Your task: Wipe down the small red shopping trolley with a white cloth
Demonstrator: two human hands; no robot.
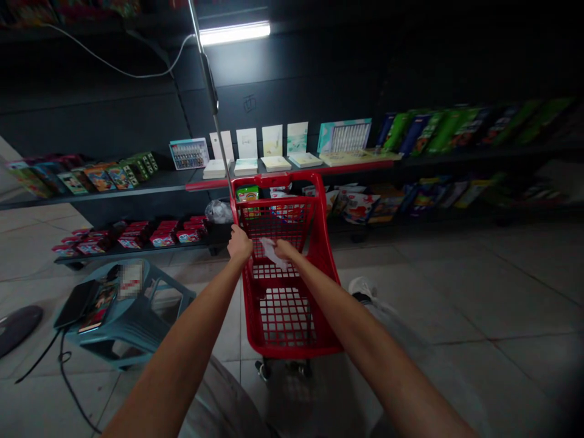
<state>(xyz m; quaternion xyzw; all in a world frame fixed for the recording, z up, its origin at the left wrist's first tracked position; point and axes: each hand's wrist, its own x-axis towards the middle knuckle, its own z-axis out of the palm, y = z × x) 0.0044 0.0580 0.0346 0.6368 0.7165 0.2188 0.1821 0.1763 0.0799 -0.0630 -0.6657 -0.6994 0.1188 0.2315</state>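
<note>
A red plastic shopping cart (pixel 328 255) with grid walls stands on the tiled floor in front of me. My left hand (pixel 239 243) is closed around the cart's left rim. Over the basket, my right hand (pixel 285 250) is closed on a crumpled white wipe (pixel 272 252); whether it is tissue or cloth is hard to see. The wipe hangs by the basket's grid wall, and I cannot tell if it touches it. Close to my left hand, a thin metal pole (pixel 219 121) rises behind the cart's rim.
A dark shelf (pixel 168 179) with small books (pixel 246 164), boxes and snack bags (pixel 360 204) runs behind the cart. To the left, a blue-grey stool (pixel 159 325) holds a phone-like device and a black item with a cable. A lit tube lamp (pixel 237 33) hangs above.
</note>
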